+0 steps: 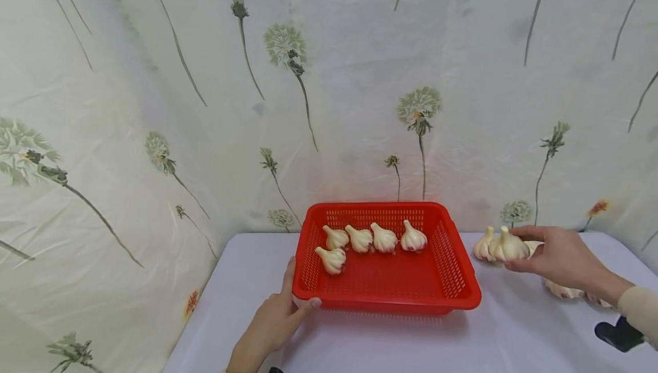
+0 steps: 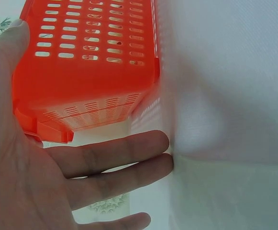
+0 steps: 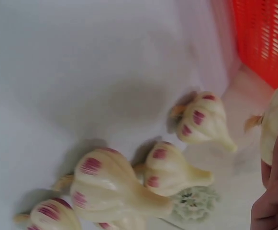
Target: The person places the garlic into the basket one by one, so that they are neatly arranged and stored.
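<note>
A flower-printed cloth backdrop (image 1: pixel 349 76) rose behind the white bench (image 1: pixel 216 304). The red basket (image 1: pixel 385 304) sat by the bench's back edge, with bench surface stretching in front and to its left. Inside, four bulbs (image 1: pixel 384 238) lined the far side and a fifth lay nearer at left, leaving red floor along the front and right.

The right hand (image 1: pixel 560 253) pinched a garlic bulb (image 1: pixel 509 245) between thumb and fingers, its stem upward, just outside the basket's right rim. The left hand (image 1: pixel 272 321) rested on the near left corner, thumb at the rim; only the left wrist view showed three of its fingers extended straight beside the perforated wall.

The right wrist view showed a cluster of loose bulbs (image 3: pixel 107 182) with purple streaks, several of which the right arm partly hid from the head view.
</note>
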### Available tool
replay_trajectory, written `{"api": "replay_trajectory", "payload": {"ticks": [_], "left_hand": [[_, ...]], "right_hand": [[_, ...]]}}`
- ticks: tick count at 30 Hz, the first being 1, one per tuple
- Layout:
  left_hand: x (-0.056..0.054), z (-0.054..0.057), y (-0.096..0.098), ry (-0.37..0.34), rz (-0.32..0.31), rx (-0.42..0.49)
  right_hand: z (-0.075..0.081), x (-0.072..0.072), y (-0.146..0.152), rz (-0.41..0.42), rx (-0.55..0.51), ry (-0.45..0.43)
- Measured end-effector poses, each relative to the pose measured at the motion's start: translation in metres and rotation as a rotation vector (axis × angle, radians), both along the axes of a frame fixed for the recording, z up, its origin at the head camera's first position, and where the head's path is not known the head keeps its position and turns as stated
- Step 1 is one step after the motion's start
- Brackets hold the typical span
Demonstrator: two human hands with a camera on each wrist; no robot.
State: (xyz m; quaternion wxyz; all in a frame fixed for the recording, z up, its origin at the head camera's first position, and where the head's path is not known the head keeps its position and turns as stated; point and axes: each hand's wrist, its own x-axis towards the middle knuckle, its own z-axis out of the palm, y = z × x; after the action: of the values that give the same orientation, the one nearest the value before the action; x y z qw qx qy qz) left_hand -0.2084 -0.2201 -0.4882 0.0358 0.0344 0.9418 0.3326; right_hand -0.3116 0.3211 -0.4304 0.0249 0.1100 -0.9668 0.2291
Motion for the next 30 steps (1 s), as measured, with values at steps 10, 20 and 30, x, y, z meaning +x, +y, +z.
{"api": "replay_trajectory", "payload": {"ticks": [10,20,30], "left_hand": [[-0.001,-0.001,0.001,-0.017,0.007,-0.001],[0.0,0.001,0.0,-0.013,0.009,-0.003],[-0.001,0.0,0.002,-0.031,0.015,0.006]], "right_hand": [[0.023,-0.007,-0.01,0.012,-0.002,0.051],[0.038,-0.014,-0.026,0.05,-0.024,0.071],[0.051,-0.023,-0.041,0.089,-0.025,0.118]]}}
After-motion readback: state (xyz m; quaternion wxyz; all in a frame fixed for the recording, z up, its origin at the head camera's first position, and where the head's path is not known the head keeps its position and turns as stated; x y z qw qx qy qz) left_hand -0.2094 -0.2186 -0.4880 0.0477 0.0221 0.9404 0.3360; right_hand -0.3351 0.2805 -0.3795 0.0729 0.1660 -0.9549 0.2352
